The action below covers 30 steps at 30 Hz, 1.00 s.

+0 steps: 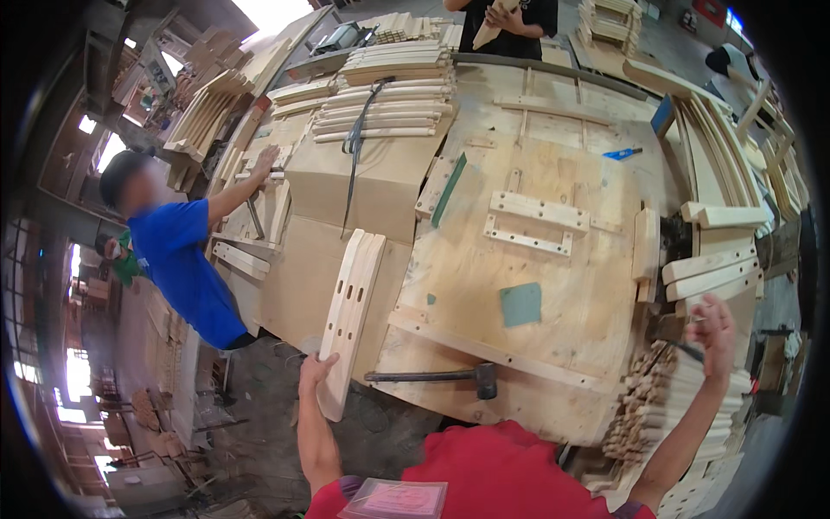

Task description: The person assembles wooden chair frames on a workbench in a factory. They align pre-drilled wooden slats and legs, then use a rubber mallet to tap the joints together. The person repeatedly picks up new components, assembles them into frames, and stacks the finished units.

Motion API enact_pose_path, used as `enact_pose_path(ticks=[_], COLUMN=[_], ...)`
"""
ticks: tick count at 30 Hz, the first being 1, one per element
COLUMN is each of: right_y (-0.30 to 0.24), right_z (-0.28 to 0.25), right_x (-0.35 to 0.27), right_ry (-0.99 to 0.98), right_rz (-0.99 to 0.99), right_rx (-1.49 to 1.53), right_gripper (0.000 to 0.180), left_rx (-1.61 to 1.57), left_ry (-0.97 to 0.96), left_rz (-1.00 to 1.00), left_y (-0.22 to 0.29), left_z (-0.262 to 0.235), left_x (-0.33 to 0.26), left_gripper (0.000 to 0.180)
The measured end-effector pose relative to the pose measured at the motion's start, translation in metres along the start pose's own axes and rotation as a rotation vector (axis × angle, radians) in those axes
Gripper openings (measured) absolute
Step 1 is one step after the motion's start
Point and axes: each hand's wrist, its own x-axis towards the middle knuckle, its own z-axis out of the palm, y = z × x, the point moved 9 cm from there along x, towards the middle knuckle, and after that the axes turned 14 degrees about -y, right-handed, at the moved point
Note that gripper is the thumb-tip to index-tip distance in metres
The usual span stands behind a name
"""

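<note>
Slotted wooden slat stood tilted at the workbench's near-left edge, three slots showing on its face. Your left hand gripped its lower end, fingers wrapped round it. Your right hand was raised over the stack of thin sticks, fingers curled; whether it pinched anything, cannot tell. Black mallet lay between. A person in blue leaned on the bench's left side.
</note>
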Motion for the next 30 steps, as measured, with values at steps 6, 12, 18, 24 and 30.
enact_pose_path(ticks=[6,12,18,24,30], right_y=[0.062,0.084,0.087,0.068,0.115], right_z=[0.091,-0.02,0.008,-0.013,0.128], right_x=[-0.066,-0.147,-0.003,-0.013,-0.076], right_ry=[0.122,1.049,0.687,0.411,0.218], right_rz=[0.123,0.035,0.189,-0.275,-0.164], right_rx=[-0.054,-0.285,0.238,0.673,0.605], right_gripper=[0.026,0.06,0.06,0.027,0.055], left_rx=[-0.179,0.008,-0.398,-0.603,-0.287], left_ry=[-0.105,-0.048,-0.174,-0.579,-0.3], left_rz=[0.241,0.526,0.616,0.854,0.853], left_y=[0.007,0.042,0.094,0.221,0.257], left_z=[-0.006,-0.009,0.068,0.141,0.121], left_x=[0.01,-0.04,-0.014,-0.025,0.021], left_gripper=[0.046,0.049,0.059,0.056,0.049])
